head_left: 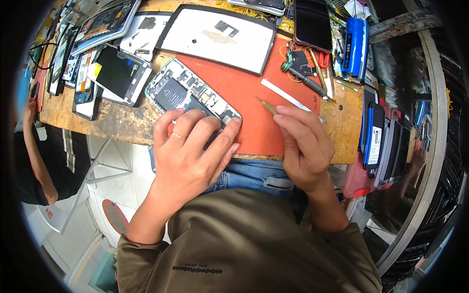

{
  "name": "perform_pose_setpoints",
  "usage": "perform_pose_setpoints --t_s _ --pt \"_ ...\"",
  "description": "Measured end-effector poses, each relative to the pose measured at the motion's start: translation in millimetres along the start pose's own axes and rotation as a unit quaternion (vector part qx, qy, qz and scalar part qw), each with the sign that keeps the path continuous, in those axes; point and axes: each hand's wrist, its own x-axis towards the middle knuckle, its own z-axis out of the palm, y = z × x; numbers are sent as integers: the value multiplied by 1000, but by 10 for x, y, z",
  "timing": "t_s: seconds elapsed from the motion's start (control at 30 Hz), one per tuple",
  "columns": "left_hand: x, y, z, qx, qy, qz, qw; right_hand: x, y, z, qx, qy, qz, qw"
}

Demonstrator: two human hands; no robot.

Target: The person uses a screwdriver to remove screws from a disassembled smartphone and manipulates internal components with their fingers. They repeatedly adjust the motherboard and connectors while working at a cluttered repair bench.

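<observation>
An opened phone [199, 87] lies slanted on the red mat, with its circuit board, screws and dark battery [172, 94] exposed. My left hand [188, 151] grips its near end, thumb and fingers over the edges, hiding part of that end. A ring is on one finger. To the right of the phone, my right hand [308, 146] pinches a slim brass-coloured screwdriver [268, 106]. Its thin tip points up and left, above the mat and apart from the phone. Most of the handle is hidden by my fingers.
The red mat [234, 73] covers part of a worn wooden bench [97, 120]. A white panel in a black frame [185, 34] lies behind, a white strip [286, 95] right. Disassembled devices [122, 73] crowd the left. A dark phone [312, 24] and blue cylinder [355, 46] stand far right. Another person's arm [39, 156] shows left.
</observation>
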Motion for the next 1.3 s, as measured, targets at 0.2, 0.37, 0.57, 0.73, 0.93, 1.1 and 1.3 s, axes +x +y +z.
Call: perform_pose_setpoints --t_s 0.2,0.37,0.57,0.73,0.93,1.1,1.3 --pt "7 12 30 32 12 25 999 -45 -18 -38 -67 -38 2 997" --pt "-36 46 35 35 8 9 999 -32 -21 -24 -77 -47 10 996" --pt "-110 75 70 1 4 -20 1000 77 15 -148 -81 -27 34 996" --pt "-134 87 97 0 16 -28 999 489 396 -334 -200 14 137 970" --pt "-130 51 99 10 40 -49 998 680 683 -339 -269 -82 172 944" --pt "-91 -50 89 30 31 2 999 579 614 -380 -260 -50 125 956" --pt "-42 -79 86 -29 28 -6 999 339 436 -576 -164 -5 209 964"
